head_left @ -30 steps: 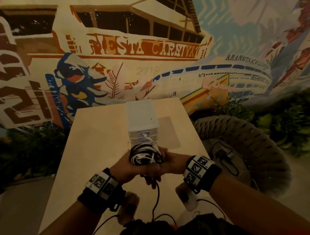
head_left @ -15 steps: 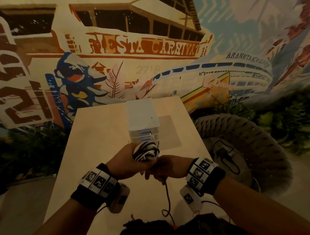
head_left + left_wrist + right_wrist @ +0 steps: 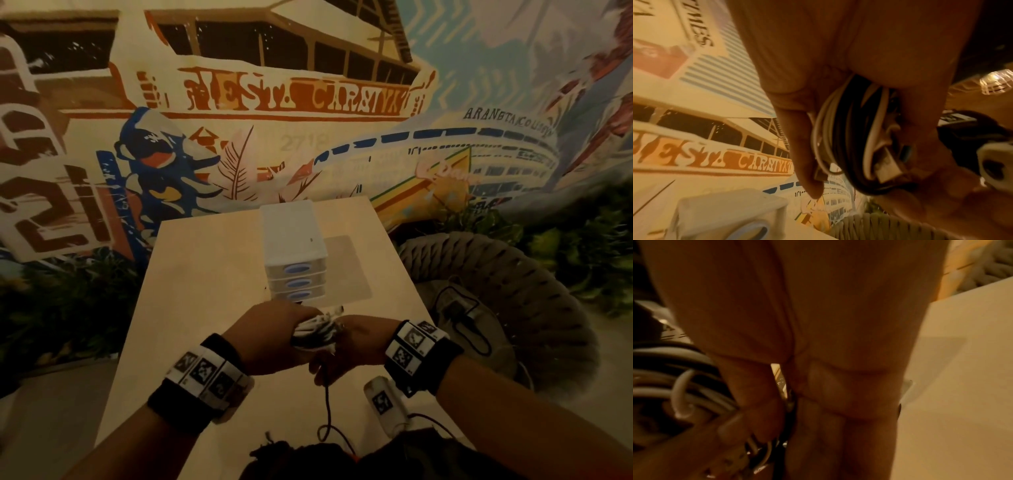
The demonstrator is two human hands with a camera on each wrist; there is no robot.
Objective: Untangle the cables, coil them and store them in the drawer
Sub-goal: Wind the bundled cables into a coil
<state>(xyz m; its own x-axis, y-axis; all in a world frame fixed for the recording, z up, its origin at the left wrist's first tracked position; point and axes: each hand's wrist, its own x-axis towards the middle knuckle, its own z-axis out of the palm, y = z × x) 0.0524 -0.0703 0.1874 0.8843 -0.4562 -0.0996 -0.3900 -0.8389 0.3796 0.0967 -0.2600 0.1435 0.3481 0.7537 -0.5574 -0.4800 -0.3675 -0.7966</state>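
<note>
At lower centre of the head view, the left hand (image 3: 274, 337) wraps its grip around a coil (image 3: 313, 330) of black and white cables, while the right hand (image 3: 356, 342) pinches its loose black tail (image 3: 328, 404), which hangs to the table (image 3: 205, 274). Coiling looks nearly done; the drawers (image 3: 296, 282) just behind are closed, so storing remains.

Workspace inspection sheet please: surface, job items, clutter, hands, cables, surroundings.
Surface: pale table, well lit.
Job's things: black-and-white cable coil; white three-drawer unit, all drawers shut.
Clutter: nothing seen.
Hands: left hand grips the coil; right hand closed on cable beside it.
Cables: loose black cable tail hangs below the hands toward the near edge.
Surroundings: painted mural wall; woven rope chair to the right; foliage along the wall.
</note>
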